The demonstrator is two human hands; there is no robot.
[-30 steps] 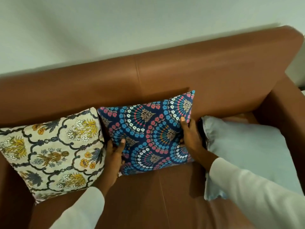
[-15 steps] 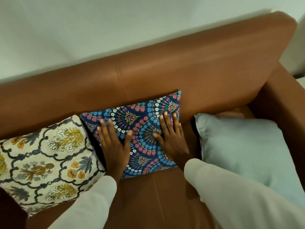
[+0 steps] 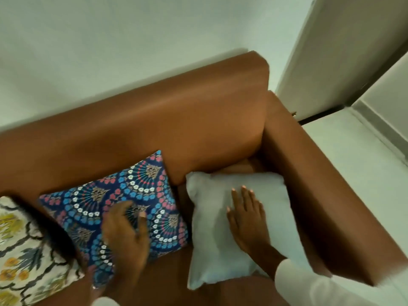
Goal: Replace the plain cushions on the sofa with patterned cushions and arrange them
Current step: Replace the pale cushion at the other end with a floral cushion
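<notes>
Half a second ago both palms lay flat on the blue patterned cushion (image 3: 123, 208); now the right hand (image 3: 247, 219) has crossed to the plain cushion (image 3: 220, 235), and the left hand (image 3: 125, 235) has lifted, blurred, over the blue one.

The right hand rests open on the plain cushion, fingers spread, palm down, gripping nothing yet. The left hand is loosely curled with nothing visibly in it, though the blur makes that hard to confirm, and whether it touches the fabric cannot be told.

The plain cushion lies at the right end of the sofa (image 3: 198, 120), close to the arm, tilted forward off the backrest. The blue patterned cushion leans on the backrest near the middle of the seat, and a cream floral cushion (image 3: 24, 250) sits at the left edge of the view, its corner against the blue one.

By my reading, two patterned cushions are placed and one plain cushion remains to be swapped, with final arranging after that.

The sofa is brown and smooth, backed against a pale wall (image 3: 110, 51). Right of it are a pale floor (image 3: 353, 155) and what looks like a door panel (image 3: 344, 49).
</notes>
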